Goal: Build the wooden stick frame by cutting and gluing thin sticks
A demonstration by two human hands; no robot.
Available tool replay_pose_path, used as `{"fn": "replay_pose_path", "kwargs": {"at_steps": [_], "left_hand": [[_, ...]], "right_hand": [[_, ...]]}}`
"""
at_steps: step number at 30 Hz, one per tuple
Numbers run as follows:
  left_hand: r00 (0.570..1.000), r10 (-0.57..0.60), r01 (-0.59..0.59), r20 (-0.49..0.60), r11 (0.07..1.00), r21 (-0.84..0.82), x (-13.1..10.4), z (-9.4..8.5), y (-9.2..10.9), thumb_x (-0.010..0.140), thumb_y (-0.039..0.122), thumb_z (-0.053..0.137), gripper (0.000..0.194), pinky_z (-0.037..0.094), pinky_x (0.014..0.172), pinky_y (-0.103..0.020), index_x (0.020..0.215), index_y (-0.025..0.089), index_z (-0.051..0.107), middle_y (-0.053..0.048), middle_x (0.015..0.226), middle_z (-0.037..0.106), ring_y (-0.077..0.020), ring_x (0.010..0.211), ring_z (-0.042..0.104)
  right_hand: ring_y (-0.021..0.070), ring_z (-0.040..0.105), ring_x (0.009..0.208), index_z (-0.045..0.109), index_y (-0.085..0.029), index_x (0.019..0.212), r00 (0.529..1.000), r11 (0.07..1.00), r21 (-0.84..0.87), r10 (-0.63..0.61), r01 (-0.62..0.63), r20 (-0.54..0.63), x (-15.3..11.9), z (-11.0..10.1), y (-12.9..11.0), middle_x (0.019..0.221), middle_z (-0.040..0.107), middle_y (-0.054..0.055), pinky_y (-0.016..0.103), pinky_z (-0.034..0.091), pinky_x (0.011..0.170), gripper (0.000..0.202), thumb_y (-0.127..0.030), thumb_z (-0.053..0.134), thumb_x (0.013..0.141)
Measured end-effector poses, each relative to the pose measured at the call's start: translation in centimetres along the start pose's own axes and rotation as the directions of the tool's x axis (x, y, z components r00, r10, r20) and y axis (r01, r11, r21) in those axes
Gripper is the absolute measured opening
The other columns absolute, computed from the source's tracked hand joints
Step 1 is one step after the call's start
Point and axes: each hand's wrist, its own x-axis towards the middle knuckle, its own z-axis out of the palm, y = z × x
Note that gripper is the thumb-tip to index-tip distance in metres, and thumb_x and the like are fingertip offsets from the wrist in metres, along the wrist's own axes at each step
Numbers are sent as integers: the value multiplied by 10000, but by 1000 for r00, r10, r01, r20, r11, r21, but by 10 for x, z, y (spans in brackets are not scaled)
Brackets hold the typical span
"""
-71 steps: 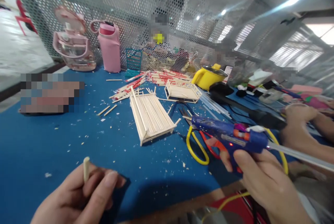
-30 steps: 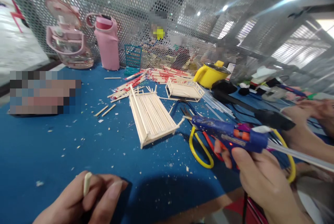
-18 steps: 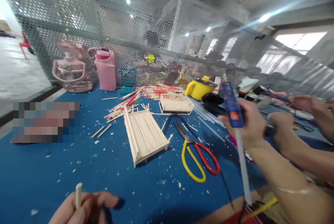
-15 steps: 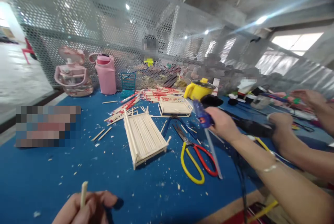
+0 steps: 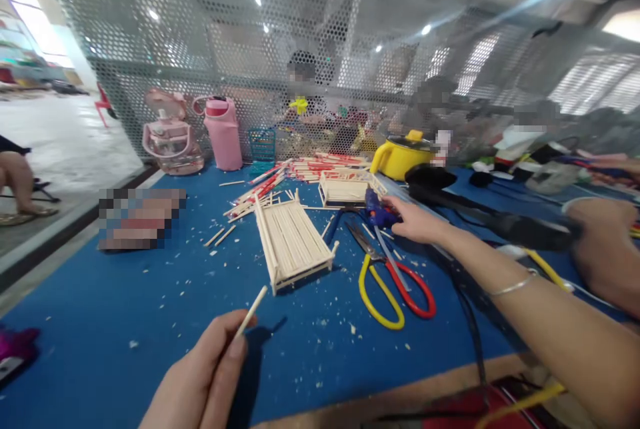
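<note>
The left hand pinches a stick whose length points to one o'clock, toward the wooden frame; whether the right hand grips the glue gun, I cannot tell.

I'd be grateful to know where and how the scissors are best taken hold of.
Probably best by the yellow loop, from the person's near side: the scissors lie flat with both loops toward the person and the blades pointing away, while the glue stick in the glue gun appears to cross the red loop.
</note>
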Motion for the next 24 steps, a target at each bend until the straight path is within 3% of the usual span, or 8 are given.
{"fn": "replay_pose_path", "kwargs": {"at_steps": [4, 6, 8, 12, 15, 18, 21, 24], "left_hand": [[933, 339, -342, 121, 940, 0, 14, -13, 16, 899, 275, 513, 220, 521, 615, -128, 1076, 283, 644, 6, 841, 700, -108, 707, 674], [906, 410, -416, 108, 909, 34, 22, -20, 29, 889, 230, 533, 206, 509, 603, -126, 1042, 268, 666, -3, 818, 683, -100, 687, 659], [899, 425, -434, 110, 898, 73, 29, -24, 44, 882, 199, 543, 196, 499, 579, -132, 1016, 244, 679, -12, 790, 668, -98, 656, 641], [880, 460, -470, 122, 880, 73, 31, -22, 61, 895, 176, 511, 220, 497, 577, -152, 1020, 240, 679, -18, 781, 654, -101, 649, 625], [909, 373, -396, 184, 912, 108, 30, -16, 55, 905, 265, 505, 206, 508, 596, -201, 1050, 257, 652, -30, 815, 653, -129, 669, 627], [982, 124, -149, 141, 970, 190, 39, -9, 41, 806, 465, 618, 350, 500, 588, -274, 1056, 224, 572, -33, 841, 635, -172, 667, 610], [991, -28, 2, 133, 981, 196, 60, -2, 28, 736, 520, 664, 456, 476, 618, -314, 1021, 200, 506, -45, 882, 634, -206, 717, 603], [982, -12, -16, 190, 989, 148, 79, 4, 22, 789, 421, 624, 373, 450, 647, -317, 1063, 205, 495, -52, 920, 649, -206, 737, 598]], "right_hand": [[279, 619, 1006, 521, -156, 1244, 926, 997, 61, 73, -54, -371, -22, -25, -49, 1171, 631, 154, 441, 480, 881, 405, -198, 480, 843], [217, 636, 903, 580, -200, 1156, 856, 981, 87, -107, 174, -506, -42, -41, -94, 1060, 672, 99, 378, 491, 824, 277, -231, 460, 908], [210, 631, 869, 618, -195, 1096, 765, 843, -4, -489, 537, -420, -65, -51, -137, 941, 699, 73, 370, 481, 802, 229, -266, 523, 900], [171, 623, 772, 635, -182, 1088, 747, 752, 96, -616, 652, -251, -96, -49, -182, 872, 701, 71, 329, 475, 729, 228, -173, 482, 918], [175, 629, 758, 661, -203, 1028, 779, 765, 166, -586, 622, -220, -96, -45, -176, 864, 710, 66, 319, 483, 699, 240, -175, 445, 929], [194, 646, 761, 686, -230, 934, 836, 845, 149, -454, 514, -309, -77, -55, -154, 845, 719, 53, 329, 491, 694, 195, -235, 493, 913], [156, 611, 601, 676, -240, 894, 905, 917, 346, -35, 197, -424, -47, -68, -136, 711, 679, 20, 304, 487, 600, 159, -352, 565, 881], [109, 543, 484, 629, -211, 870, 934, 754, 655, 199, 47, -297, -22, -67, -130, 631, 621, -4, 262, 460, 500, 199, -402, 575, 863]]}}
